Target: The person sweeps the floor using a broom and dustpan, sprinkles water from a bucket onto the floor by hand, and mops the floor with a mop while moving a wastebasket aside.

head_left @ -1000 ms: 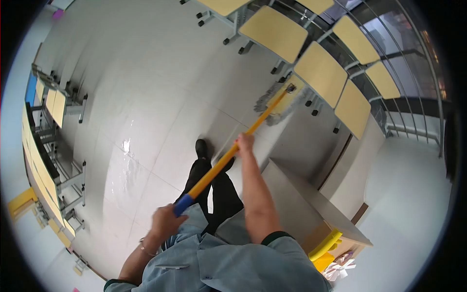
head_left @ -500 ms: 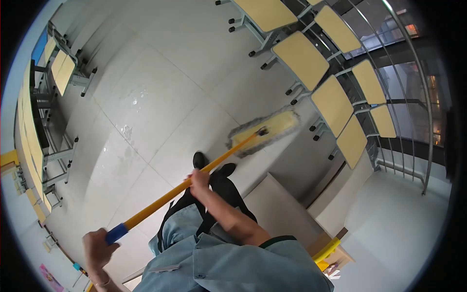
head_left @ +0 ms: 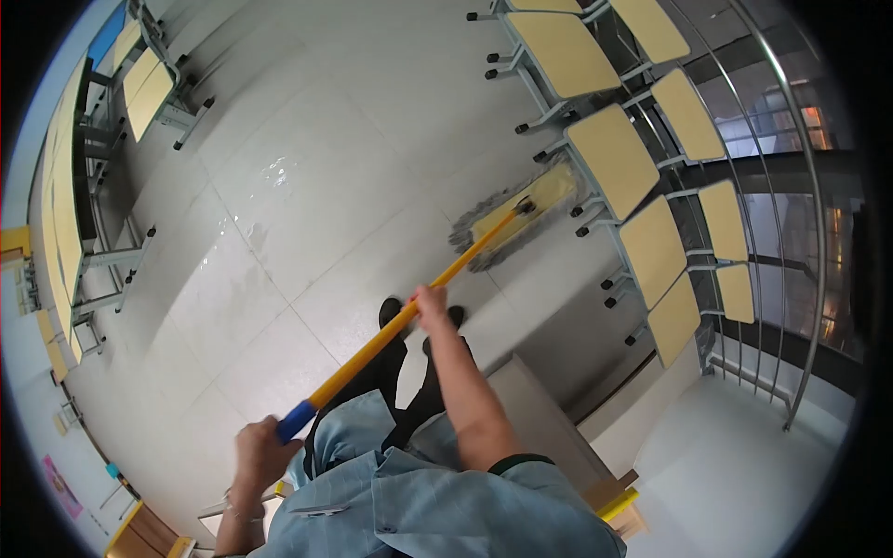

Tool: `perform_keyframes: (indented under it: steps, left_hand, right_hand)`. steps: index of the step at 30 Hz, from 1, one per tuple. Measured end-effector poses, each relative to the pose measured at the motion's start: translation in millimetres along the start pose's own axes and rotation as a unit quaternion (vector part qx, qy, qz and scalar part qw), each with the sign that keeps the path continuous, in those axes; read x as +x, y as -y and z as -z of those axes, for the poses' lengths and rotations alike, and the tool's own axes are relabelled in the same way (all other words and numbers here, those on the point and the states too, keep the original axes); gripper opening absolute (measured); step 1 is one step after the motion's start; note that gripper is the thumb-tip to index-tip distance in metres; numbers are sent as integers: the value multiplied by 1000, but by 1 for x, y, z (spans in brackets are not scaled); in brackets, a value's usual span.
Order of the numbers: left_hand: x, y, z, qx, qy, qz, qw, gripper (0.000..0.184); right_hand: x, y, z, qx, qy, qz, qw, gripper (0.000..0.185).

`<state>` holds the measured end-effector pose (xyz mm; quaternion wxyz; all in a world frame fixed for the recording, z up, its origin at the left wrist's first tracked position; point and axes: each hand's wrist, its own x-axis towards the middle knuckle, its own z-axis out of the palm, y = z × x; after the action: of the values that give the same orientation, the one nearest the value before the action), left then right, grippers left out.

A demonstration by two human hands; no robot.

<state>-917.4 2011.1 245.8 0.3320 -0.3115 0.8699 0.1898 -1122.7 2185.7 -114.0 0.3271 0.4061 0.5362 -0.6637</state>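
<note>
A flat mop with a long orange handle (head_left: 367, 352) slants across the floor in front of me. My left hand (head_left: 264, 458) is closed around the blue grip (head_left: 297, 421) at its upper end. Lower down the pole, my right hand (head_left: 431, 307) is wrapped around it. The mop head (head_left: 521, 214), yellow with a grey fringe, lies flat on the tiled floor (head_left: 344, 223), its far end close to the desk legs at right. My dark shoes (head_left: 391, 311) stand just below it. Wet patches (head_left: 276, 171) shine on the tiles ahead to the left.
Pale yellow desks (head_left: 614, 163) with grey metal legs line the right side, beside metal railings (head_left: 791, 121) and windows. More desks (head_left: 61, 214) stand along the left. A grey box-like platform (head_left: 535, 400) is near my right side.
The mop head has slid forward and right, nearer the desks. My left hand has come in toward my body, and my right hand has moved forward and right.
</note>
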Motion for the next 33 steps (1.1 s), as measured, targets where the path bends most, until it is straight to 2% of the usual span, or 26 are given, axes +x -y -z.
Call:
perform_keyframes:
  steps: [1, 5, 8, 11, 13, 14, 16, 17, 18, 20, 21, 22, 23, 26, 27, 30, 33]
  left_hand:
    - [12, -18, -9, -12, 13, -12, 1000, 34]
    - [51, -90, -37, -45, 37, -42, 997, 36]
    - [64, -113, -39, -45, 38, -58, 997, 38]
    - [54, -95, -30, -42, 30, -63, 997, 37]
    - [37, -76, -10, -25, 11, -10, 1000, 35]
    - [23, -67, 6, -40, -20, 2, 999, 33]
    - [-9, -49, 35, -10, -57, 48, 997, 32]
    - [-28, -44, 49, -25, -71, 97, 992, 31]
    - [-46, -44, 64, 18, -77, 120, 990, 30]
    - [-88, -42, 81, 14, -113, 190, 975, 33]
    - [-109, -39, 84, 3, -123, 222, 967, 36]
    - [-129, -37, 82, 71, -159, 212, 962, 40]
    - [-141, -48, 92, 76, -142, 232, 959, 40]
    - [-151, -78, 99, 50, -182, 315, 930, 39]
    - [-147, -84, 98, 64, -205, 275, 937, 39]
    - [-120, -85, 88, 39, -199, 285, 937, 40]
    - [-79, -77, 96, 21, -227, 223, 948, 37]
  right_hand:
    - [21, 16, 9, 10, -36, 5, 999, 12]
    - [78, 91, 53, -27, 7, 19, 999, 8]
    - [82, 127, 62, -49, -19, 1, 999, 7]
    - [66, 111, 47, -34, -37, -6, 999, 9]
    - [85, 61, 43, -49, -62, -11, 997, 12]
    - [56, 52, 25, -57, -62, -16, 996, 13]
    - [-23, 54, -18, 0, -40, -92, 995, 13]
    - [4, -8, -15, -12, -16, -61, 998, 13]
    - [-37, 0, -32, -13, -5, -107, 994, 12]
    - [-101, 3, -57, -2, 40, -155, 987, 8]
    - [-117, -4, -66, -6, 70, -178, 981, 6]
    - [-129, -8, -72, -12, 101, -202, 974, 6]
    - [-145, 2, -81, -9, 130, -219, 967, 7]
    - [-156, 20, -108, 21, 226, -259, 939, 10]
    - [-150, 27, -117, 19, 244, -259, 935, 10]
    - [-121, 44, -139, 34, 272, -252, 928, 10]
    - [-91, 62, -158, 26, 264, -221, 939, 10]
